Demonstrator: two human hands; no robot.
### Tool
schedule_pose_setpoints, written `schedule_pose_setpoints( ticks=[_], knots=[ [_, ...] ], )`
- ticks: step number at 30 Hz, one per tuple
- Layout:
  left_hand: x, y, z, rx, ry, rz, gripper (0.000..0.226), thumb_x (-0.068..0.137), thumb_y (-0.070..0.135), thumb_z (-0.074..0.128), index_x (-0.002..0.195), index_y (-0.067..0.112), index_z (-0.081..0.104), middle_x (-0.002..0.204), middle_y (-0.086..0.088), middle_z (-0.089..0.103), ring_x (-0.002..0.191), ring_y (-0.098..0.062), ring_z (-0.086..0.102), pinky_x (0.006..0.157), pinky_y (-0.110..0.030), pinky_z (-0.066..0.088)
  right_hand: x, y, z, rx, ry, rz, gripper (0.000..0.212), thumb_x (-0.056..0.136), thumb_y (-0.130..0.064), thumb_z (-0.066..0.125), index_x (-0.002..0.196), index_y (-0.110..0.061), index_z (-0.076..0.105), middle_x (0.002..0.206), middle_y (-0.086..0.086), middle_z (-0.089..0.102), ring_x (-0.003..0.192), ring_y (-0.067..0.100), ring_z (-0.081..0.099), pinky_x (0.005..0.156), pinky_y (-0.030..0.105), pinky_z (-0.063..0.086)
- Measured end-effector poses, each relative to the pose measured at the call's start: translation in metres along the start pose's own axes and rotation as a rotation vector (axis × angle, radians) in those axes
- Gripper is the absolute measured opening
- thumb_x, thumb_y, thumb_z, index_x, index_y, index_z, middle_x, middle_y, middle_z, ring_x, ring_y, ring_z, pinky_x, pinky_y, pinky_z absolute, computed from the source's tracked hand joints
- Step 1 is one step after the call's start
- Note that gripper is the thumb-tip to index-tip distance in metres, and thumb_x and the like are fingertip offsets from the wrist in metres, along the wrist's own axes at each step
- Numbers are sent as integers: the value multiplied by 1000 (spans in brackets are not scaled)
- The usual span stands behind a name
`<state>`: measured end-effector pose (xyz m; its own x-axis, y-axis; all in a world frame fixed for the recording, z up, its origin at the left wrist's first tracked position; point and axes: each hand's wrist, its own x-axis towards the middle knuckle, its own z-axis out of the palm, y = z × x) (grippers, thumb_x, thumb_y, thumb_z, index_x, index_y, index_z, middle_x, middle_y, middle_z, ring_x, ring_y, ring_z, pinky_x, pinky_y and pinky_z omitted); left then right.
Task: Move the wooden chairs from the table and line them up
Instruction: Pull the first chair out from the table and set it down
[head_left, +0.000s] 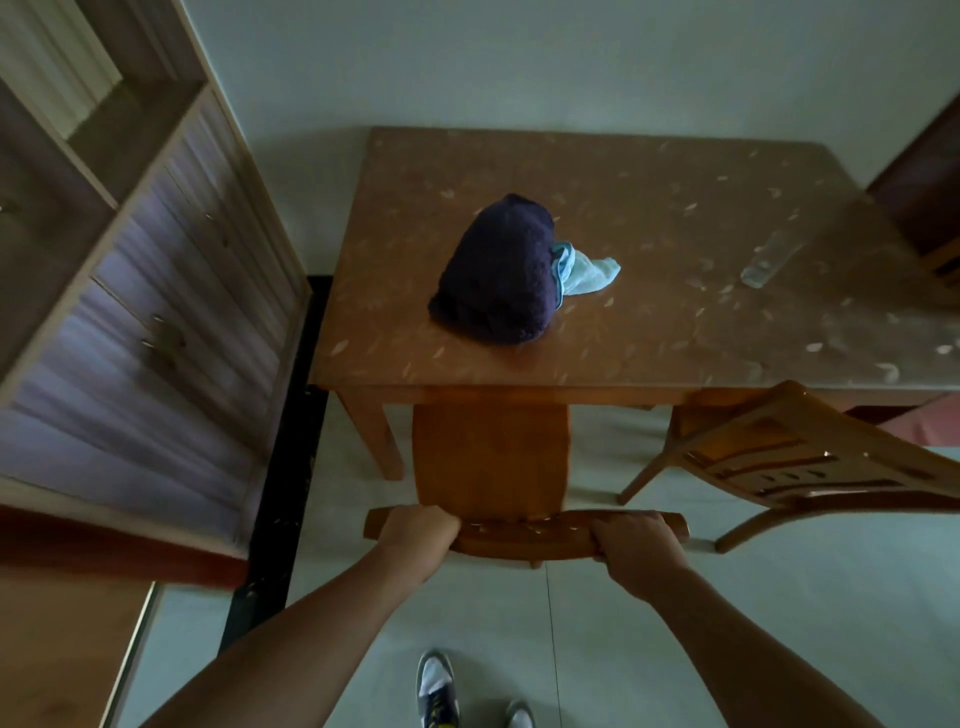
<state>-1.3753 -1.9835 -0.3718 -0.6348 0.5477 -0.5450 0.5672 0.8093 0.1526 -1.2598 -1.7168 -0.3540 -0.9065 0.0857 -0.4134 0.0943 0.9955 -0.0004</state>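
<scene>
A wooden chair (491, 457) stands right below me, its seat partly under the near edge of the brown wooden table (649, 353). My left hand (418, 538) grips the left end of the chair's top rail. My right hand (641, 545) grips the right end of the same rail. A second wooden chair (795, 457) stands to the right at the table's near edge, turned at an angle. The corner of a third chair (948, 265) shows at the far right edge.
A dark blue bundle of cloth (498, 270) and a light blue cloth (584, 273) lie on the table, with a clear bottle (769, 262) lying towards the right. A tall wooden cabinet (156, 291) stands close on the left. Pale floor (597, 649) stretches behind me around my shoes.
</scene>
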Motion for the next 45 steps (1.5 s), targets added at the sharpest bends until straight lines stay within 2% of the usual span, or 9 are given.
schedule_pose_setpoints(
  ticks=[5, 10, 14, 22, 25, 29, 33, 39, 45],
  knots=[
    [-30, 21, 4, 185, -11, 47, 16, 95, 8, 61, 107, 19, 64, 101, -6, 71, 95, -27, 69, 85, -41, 56, -32, 6, 8, -33, -23, -3, 19, 96, -22, 55, 110, -35, 62, 105, -9, 73, 101, 16, 69, 92, 37, 44],
    [-32, 35, -30, 188, 30, 8, 11, 96, 10, 63, 102, 20, 62, 97, -1, 68, 91, -22, 68, 84, -40, 58, -28, 24, -15, -98, 48, -50, 9, 98, -25, 52, 106, -25, 56, 97, -5, 72, 93, 22, 70, 91, 42, 49],
    [-20, 34, -73, 152, 100, -4, 15, 96, 7, 59, 103, 19, 64, 98, 0, 69, 92, -23, 69, 81, -41, 59, -8, 35, -49, -55, 115, -57, 6, 98, -32, 55, 97, -28, 50, 92, -7, 70, 89, 21, 69, 91, 42, 49],
    [-30, 43, -126, 144, 238, 5, 31, 92, 9, 57, 118, 23, 67, 111, -2, 70, 104, -26, 68, 82, -35, 51, -11, 52, -97, 8, 231, -93, 11, 94, -19, 51, 91, -29, 48, 83, -11, 61, 85, 17, 69, 90, 40, 53],
    [-51, 52, -134, 137, 277, 18, 27, 90, 9, 58, 111, 22, 68, 107, -3, 71, 101, -26, 67, 80, -34, 48, -31, 56, -107, 22, 251, -111, 11, 94, -19, 53, 94, -29, 51, 81, -15, 52, 87, 16, 67, 91, 39, 50],
    [-89, 65, -131, 98, 280, 30, 16, 90, 10, 60, 96, 24, 64, 102, -2, 71, 98, -25, 68, 86, -39, 53, -63, 55, -111, 8, 247, -137, 16, 94, -23, 56, 93, -32, 43, 85, -13, 57, 89, 17, 67, 92, 40, 48],
    [-133, 79, -111, 72, 273, 27, 25, 91, 11, 62, 114, 19, 68, 110, -3, 70, 103, -24, 67, 87, -39, 54, -102, 50, -97, -42, 260, -176, 13, 95, -30, 57, 103, -26, 48, 80, -13, 52, 75, 15, 61, 83, 38, 48],
    [-207, 99, -64, 66, 258, 25, 27, 91, 13, 65, 117, 19, 66, 111, -2, 70, 101, -23, 68, 88, -41, 57, -182, 27, -65, -51, 283, -183, 28, 92, -36, 64, 93, -30, 36, 78, -13, 46, 81, 18, 66, 73, 35, 35],
    [-290, 118, -19, 78, 326, 63, 28, 92, 14, 65, 119, 21, 66, 108, -1, 70, 101, -23, 68, 86, -40, 57, -279, -5, -40, -81, 382, -191, 29, 88, -40, 71, 96, -24, 48, 89, -6, 65, 80, 17, 67, 70, 35, 49]
  ],
)
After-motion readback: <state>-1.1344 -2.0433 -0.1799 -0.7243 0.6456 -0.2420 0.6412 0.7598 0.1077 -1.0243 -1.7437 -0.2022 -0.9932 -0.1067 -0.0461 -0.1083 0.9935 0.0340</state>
